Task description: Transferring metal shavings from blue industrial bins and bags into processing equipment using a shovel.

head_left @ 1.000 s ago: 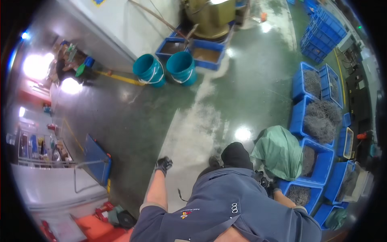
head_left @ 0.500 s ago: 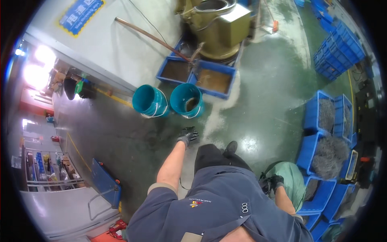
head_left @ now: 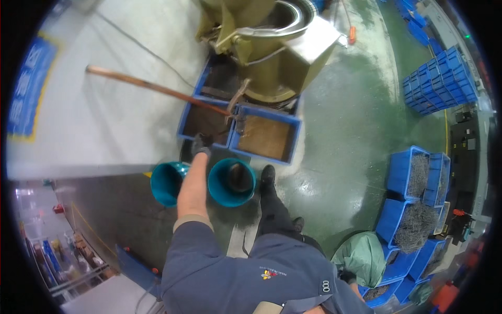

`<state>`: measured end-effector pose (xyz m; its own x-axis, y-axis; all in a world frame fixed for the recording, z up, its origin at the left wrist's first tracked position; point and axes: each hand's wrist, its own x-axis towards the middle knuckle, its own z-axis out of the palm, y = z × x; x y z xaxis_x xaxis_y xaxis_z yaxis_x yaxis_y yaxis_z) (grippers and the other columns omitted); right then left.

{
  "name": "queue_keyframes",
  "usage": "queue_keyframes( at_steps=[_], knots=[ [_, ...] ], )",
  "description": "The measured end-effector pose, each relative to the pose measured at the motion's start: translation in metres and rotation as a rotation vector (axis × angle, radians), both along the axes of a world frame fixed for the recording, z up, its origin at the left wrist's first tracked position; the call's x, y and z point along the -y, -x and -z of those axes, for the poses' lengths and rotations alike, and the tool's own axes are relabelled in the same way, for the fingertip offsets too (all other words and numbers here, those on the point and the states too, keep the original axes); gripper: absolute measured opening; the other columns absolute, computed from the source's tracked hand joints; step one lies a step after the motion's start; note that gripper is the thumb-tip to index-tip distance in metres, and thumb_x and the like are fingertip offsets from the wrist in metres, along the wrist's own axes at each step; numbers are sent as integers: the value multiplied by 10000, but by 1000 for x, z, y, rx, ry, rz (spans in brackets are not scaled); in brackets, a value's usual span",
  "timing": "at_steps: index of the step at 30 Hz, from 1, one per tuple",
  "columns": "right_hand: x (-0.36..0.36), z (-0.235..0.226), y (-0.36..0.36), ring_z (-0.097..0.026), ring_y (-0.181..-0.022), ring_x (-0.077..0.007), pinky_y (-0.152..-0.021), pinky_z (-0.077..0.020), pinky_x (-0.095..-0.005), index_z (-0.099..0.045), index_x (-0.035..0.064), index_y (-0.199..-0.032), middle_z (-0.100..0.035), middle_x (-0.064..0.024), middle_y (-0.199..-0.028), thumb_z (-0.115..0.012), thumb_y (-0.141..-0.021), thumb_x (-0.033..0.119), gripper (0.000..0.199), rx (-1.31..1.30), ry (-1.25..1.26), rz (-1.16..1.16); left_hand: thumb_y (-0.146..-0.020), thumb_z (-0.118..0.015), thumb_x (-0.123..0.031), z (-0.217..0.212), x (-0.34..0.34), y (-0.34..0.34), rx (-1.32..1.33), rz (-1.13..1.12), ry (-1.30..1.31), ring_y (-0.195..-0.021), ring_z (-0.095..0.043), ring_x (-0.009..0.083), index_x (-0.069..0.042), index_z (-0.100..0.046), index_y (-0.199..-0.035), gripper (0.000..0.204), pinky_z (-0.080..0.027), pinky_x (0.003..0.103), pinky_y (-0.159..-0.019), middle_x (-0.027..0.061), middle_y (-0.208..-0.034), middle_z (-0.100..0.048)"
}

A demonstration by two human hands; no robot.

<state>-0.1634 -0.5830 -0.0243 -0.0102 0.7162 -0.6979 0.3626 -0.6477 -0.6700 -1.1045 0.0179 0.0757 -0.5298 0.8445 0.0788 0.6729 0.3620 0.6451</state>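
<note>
Having stepped up to the machine, a worker's gloved left hand (head_left: 201, 144) now reaches, grip unclear, over two teal buckets (head_left: 231, 182) toward blue trays (head_left: 265, 137).

Left hand (head_left: 201, 144) is covered by a dark matt fabric glove. Just below it, two teal buckets (head_left: 231, 181) of glossy smooth plastic are seen; ahead, a wooden handle (head_left: 157, 88) and a dull metal machine (head_left: 272, 47).
</note>
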Motion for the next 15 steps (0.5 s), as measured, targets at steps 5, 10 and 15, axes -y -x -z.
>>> queue_keyframes(
  at_steps=[5, 10, 15],
  knots=[
    [56, -181, 16, -594, -991, -264, -827, -472, -380, -547, 102, -1193, -618, -113, -1086, -372, -930, 276, 360, 404, 365, -243, -894, -457, -334, -52, -146, -50, -791, 231, 675, -1106, -532, 264, -125, -548, -1147, 341, -420, 405, -914, 136, -1193, -561],
    [-30, -283, 92, -627, -898, -272, -760, -492, -376, -573, 65, -1136, -648, -132, -988, -379, -942, 285, 352, 514, 646, -599, -894, -488, -275, -87, -210, -20, -1476, 410, 775, -1236, -452, 210, -143, -514, -1241, 372, -297, 400, -1057, 93, -1313, -502],
    [-22, -270, 103, -622, -937, -277, -769, -510, -387, -585, 153, -992, -626, -98, -1013, -620, -745, 382, 339, 227, 580, -13, -755, -668, -227, -85, -247, 5, -1164, 369, 1123, -1034, -621, 196, -210, -697, -986, 233, -442, 384, -931, 40, -1014, -681]
  ],
)
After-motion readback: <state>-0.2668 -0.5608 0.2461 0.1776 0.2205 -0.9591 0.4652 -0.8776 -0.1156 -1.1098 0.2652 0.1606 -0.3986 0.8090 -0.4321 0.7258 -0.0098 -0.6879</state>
